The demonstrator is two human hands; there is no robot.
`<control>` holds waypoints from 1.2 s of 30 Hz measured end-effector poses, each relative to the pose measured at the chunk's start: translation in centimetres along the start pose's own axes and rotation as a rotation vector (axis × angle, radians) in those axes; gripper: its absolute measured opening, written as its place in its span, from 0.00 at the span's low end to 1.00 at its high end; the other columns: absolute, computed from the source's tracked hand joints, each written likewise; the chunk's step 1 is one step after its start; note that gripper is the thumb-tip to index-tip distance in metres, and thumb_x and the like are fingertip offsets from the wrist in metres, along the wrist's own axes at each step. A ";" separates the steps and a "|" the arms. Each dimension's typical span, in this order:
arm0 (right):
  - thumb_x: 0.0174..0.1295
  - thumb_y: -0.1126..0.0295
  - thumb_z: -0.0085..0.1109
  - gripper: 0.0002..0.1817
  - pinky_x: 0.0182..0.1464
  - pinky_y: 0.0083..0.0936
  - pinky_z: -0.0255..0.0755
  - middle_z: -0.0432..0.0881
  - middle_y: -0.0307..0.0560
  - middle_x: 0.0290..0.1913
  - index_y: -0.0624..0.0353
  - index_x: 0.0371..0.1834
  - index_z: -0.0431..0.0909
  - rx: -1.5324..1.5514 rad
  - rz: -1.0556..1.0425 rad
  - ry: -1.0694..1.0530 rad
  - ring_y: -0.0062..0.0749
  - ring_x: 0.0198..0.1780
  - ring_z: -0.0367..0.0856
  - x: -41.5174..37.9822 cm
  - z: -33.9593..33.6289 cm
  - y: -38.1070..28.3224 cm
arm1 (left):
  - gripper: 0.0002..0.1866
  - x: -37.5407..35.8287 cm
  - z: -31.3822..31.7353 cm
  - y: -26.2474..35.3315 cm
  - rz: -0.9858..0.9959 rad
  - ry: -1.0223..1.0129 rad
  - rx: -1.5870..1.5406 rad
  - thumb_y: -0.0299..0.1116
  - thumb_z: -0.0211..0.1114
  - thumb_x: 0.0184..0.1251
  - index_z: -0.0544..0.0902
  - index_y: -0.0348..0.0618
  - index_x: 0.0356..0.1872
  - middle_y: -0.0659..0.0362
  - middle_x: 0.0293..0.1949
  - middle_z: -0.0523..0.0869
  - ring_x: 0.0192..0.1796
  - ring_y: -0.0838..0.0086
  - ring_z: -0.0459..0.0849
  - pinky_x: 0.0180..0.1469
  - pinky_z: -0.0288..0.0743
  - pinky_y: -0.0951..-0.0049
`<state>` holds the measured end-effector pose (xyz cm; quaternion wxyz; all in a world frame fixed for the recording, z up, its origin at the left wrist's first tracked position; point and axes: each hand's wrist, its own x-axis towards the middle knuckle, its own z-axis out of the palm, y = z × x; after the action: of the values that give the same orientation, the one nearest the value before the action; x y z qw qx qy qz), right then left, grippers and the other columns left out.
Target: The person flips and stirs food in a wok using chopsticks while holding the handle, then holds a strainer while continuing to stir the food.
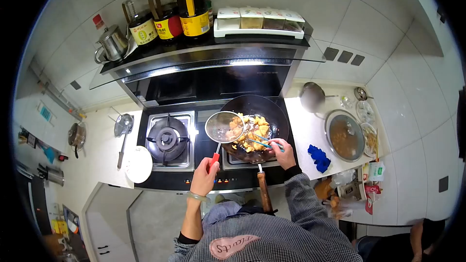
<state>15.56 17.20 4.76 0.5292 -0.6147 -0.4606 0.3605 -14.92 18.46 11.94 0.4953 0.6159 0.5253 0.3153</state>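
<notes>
My left hand (205, 174) is wrapped round the red handle of a mesh strainer (224, 125), whose round basket overlaps the left side of the wok. Pinched in my right hand (282, 154) are blue chopsticks (259, 141), their tips among the golden fried pieces (257, 127). Those pieces lie in the dark wok (274, 111) on the right burner. Toward my body points the wok's wooden handle (264, 191), which neither hand touches. Some pieces show through or in the strainer's mesh.
An unused-looking left burner (168, 139) sits beside a white plate (139, 165) and a ladle (123, 140). Sauce bottles (195, 14) and a seasoning box (259, 22) stand on the hood ledge. Right: blue cloth (318, 158), large pan (344, 135), another person's arm (416, 240).
</notes>
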 end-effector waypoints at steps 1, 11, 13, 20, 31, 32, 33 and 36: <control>0.71 0.73 0.52 0.10 0.39 0.22 0.81 0.81 0.49 0.44 0.69 0.45 0.81 0.022 0.042 0.008 0.29 0.38 0.87 -0.1 -0.1 0.2 | 0.11 -0.1 0.0 0.1 -0.009 -0.001 -0.003 0.37 0.57 0.76 0.76 0.39 0.37 0.64 0.29 0.81 0.31 0.82 0.76 0.36 0.72 0.78; 0.68 0.74 0.56 0.08 0.40 0.25 0.79 0.83 0.51 0.41 0.67 0.41 0.82 0.003 -0.062 0.039 0.34 0.38 0.87 -0.8 1.4 -2.0 | 0.11 -0.2 -0.3 0.0 -0.002 0.003 0.012 0.37 0.57 0.76 0.76 0.40 0.37 0.64 0.29 0.81 0.31 0.83 0.76 0.36 0.72 0.79; 0.67 0.74 0.58 0.07 0.42 0.28 0.78 0.83 0.52 0.40 0.66 0.41 0.83 -0.149 -0.166 -0.002 0.38 0.40 0.86 -0.5 1.6 -1.0 | 0.11 -0.2 -0.2 0.2 -0.021 0.000 -0.014 0.37 0.57 0.76 0.76 0.40 0.37 0.64 0.30 0.81 0.31 0.83 0.76 0.36 0.72 0.79; 0.65 0.74 0.59 0.06 0.47 0.34 0.75 0.83 0.54 0.40 0.65 0.39 0.82 -0.237 -0.259 0.027 0.47 0.44 0.83 -0.9 2.0 -2.0 | 0.11 -0.4 -0.6 0.1 -0.013 -0.010 -0.012 0.38 0.57 0.75 0.76 0.40 0.37 0.64 0.30 0.81 0.31 0.82 0.77 0.37 0.73 0.79; 0.66 0.71 0.57 0.08 0.49 0.35 0.73 0.81 0.54 0.41 0.64 0.42 0.81 -0.307 -0.305 -0.107 0.50 0.44 0.81 0.2 4.4 -1.0 | 0.11 -0.3 -0.7 -0.2 -0.028 0.020 -0.012 0.38 0.57 0.75 0.76 0.40 0.37 0.64 0.30 0.81 0.31 0.82 0.76 0.36 0.72 0.79; 0.66 0.71 0.57 0.08 0.49 0.35 0.73 0.81 0.54 0.41 0.64 0.42 0.81 -0.306 -0.306 -0.105 0.50 0.44 0.81 0.5 4.5 0.0 | 0.11 -0.3 -0.7 -0.2 -0.027 0.019 -0.011 0.38 0.57 0.75 0.76 0.40 0.37 0.64 0.30 0.81 0.31 0.82 0.76 0.36 0.72 0.79; 0.67 0.71 0.56 0.08 0.48 0.34 0.74 0.81 0.54 0.41 0.64 0.43 0.81 -0.240 -0.263 -0.095 0.47 0.44 0.82 0.9 4.5 0.8 | 0.11 -0.4 -0.8 -0.2 -0.024 0.008 -0.019 0.38 0.57 0.75 0.76 0.40 0.37 0.64 0.30 0.81 0.31 0.82 0.76 0.36 0.72 0.79; 0.70 0.71 0.54 0.11 0.45 0.26 0.81 0.84 0.50 0.41 0.69 0.46 0.81 -0.026 -0.120 -0.059 0.36 0.43 0.86 1.1 4.1 1.3 | 0.11 -0.5 -1.0 -0.2 -0.030 0.012 -0.036 0.38 0.57 0.75 0.76 0.40 0.38 0.64 0.30 0.81 0.31 0.82 0.76 0.36 0.72 0.79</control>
<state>12.29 19.57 2.82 0.5280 -0.5820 -0.5167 0.3399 -16.04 18.22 12.18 0.5079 0.5971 0.5315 0.3209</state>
